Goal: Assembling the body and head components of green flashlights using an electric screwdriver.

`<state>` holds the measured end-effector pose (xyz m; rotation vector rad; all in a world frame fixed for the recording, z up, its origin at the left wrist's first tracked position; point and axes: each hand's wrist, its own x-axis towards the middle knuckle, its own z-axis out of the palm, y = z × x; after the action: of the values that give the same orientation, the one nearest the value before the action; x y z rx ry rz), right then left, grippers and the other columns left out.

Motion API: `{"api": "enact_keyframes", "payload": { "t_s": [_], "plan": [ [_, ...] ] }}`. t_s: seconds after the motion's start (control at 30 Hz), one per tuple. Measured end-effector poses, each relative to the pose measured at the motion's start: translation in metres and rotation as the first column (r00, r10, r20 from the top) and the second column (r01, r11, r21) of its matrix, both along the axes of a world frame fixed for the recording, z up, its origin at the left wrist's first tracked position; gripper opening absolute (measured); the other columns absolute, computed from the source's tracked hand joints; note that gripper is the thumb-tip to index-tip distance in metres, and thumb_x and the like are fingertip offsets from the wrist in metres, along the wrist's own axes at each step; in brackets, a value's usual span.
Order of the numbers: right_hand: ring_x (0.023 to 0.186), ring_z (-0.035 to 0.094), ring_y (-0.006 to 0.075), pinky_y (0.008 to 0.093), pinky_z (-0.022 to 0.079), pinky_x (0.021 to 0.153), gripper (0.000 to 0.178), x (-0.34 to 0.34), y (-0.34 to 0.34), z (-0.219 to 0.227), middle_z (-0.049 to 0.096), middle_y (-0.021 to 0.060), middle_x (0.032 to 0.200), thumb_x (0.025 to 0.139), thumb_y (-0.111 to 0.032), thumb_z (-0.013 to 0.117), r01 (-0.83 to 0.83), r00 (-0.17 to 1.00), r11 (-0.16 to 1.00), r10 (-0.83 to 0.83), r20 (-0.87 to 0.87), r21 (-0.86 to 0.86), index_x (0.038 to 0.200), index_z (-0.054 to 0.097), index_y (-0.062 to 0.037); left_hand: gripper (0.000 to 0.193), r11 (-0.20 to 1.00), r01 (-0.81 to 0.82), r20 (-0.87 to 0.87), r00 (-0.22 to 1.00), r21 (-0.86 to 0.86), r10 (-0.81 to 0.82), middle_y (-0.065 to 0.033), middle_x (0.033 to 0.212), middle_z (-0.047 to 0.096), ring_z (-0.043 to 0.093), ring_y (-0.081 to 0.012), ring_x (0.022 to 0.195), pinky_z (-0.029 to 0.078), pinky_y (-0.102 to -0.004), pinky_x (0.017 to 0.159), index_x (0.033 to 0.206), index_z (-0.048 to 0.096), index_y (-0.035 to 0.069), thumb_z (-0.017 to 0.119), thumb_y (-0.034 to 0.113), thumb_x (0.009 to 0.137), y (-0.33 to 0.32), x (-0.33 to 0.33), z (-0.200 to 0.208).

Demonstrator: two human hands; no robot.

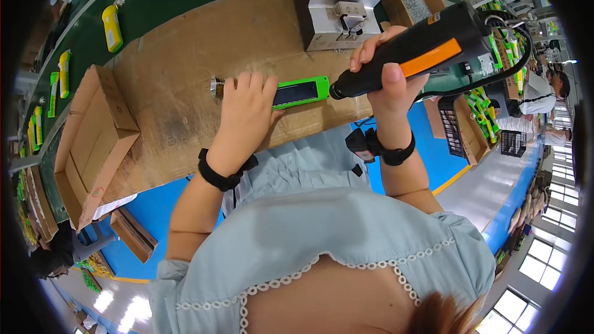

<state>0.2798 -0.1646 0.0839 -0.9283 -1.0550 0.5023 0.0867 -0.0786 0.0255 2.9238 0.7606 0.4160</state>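
Note:
My left hand [245,113] presses down on a long green device with a dark panel [301,92], which lies on a cardboard-covered bench [173,68]; a metal end [216,86] pokes out past my fingers. My right hand [388,77] grips a black and orange electric screwdriver [421,46], and its tip sits at the device's right end. A black cable [513,68] runs from the tool's rear. Both wrists carry black bands.
A grey metal machine [337,3] stands behind the device. An open cardboard box [93,136] lies at the left. Yellow and green items [112,26] rest on a green conveyor. More boxes with green parts [473,120] and other people [538,93] are at the right.

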Motion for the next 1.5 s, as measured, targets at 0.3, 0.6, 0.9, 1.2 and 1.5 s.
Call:
{"api": "enact_keyframes", "payload": {
  "t_s": [0.3, 0.6, 0.9, 1.2, 1.5],
  "plan": [
    [0.063, 0.056, 0.0206, 0.031, 0.048, 0.058, 0.048, 0.001, 0.01, -0.016, 0.054, 0.0122, 0.074, 0.076, -0.03, 0.073, -0.03, 1.0, 0.999, 0.03, 0.008, 0.017, 0.099, 0.043, 0.0007, 0.05, 0.997, 0.055, 0.034, 0.998, -0.047, -0.053, -0.008, 0.089, 0.052, 0.05, -0.026, 0.087, 0.038, -0.0365, 0.074, 0.098, 0.054, 0.007, 0.075, 0.035, 0.063, 0.014, 0.001, 0.001],
    [0.062, 0.058, 0.0155, 0.0271, 0.049, 0.057, 0.04, -0.002, 0.005, -0.005, 0.058, 0.009, 0.072, 0.073, -0.018, 0.074, -0.007, 0.999, 0.993, 0.013, -0.05, 0.115, 0.096, 0.049, 0.0019, 0.052, 0.999, 0.015, 0.012, 1.0, -0.05, -0.015, -0.0087, 0.09, 0.053, 0.051, -0.0276, 0.088, 0.038, -0.0388, 0.073, 0.1, 0.054, 0.008, 0.078, 0.031, 0.06, 0.008, 0.0, 0.004],
    [0.062, 0.058, 0.0189, 0.0302, 0.048, 0.058, 0.028, 0.052, 0.048, 0.068, 0.059, 0.011, 0.074, 0.086, -0.014, 0.062, 0.242, 0.958, 0.896, -0.282, 0.056, 0.372, 0.103, 0.048, 0.0026, 0.053, 0.998, 0.008, 0.03, 1.0, -0.055, -0.006, -0.01, 0.091, 0.054, 0.051, -0.0284, 0.089, 0.038, -0.0393, 0.076, 0.103, 0.054, 0.008, 0.077, 0.032, 0.062, 0.003, 0.0, 0.007],
    [0.052, 0.056, 0.0096, 0.0221, 0.045, 0.048, 0.03, 0.061, 0.073, 0.053, 0.059, 0.0041, 0.067, 0.074, -0.015, 0.076, 0.286, 0.956, 0.952, -0.292, 0.039, 0.107, 0.087, 0.054, 0.0, 0.051, 0.999, -0.034, 0.041, 0.999, -0.023, 0.035, -0.0098, 0.091, 0.052, 0.049, -0.0278, 0.089, 0.037, -0.0386, 0.078, 0.101, 0.054, 0.007, 0.077, 0.031, 0.062, -0.007, -0.001, 0.006],
    [0.054, 0.058, 0.0154, 0.0273, 0.048, 0.052, 0.019, 0.033, 0.028, 0.035, 0.058, 0.0076, 0.067, 0.081, -0.008, 0.066, 0.038, 0.993, 0.987, -0.02, -0.113, 0.158, 0.091, 0.052, 0.0016, 0.05, 0.994, -0.092, 0.082, 0.993, 0.064, 0.086, -0.0088, 0.091, 0.052, 0.049, -0.0263, 0.089, 0.036, -0.0387, 0.081, 0.101, 0.056, 0.007, 0.077, 0.03, 0.063, -0.018, -0.002, -0.002]
  ]
}}
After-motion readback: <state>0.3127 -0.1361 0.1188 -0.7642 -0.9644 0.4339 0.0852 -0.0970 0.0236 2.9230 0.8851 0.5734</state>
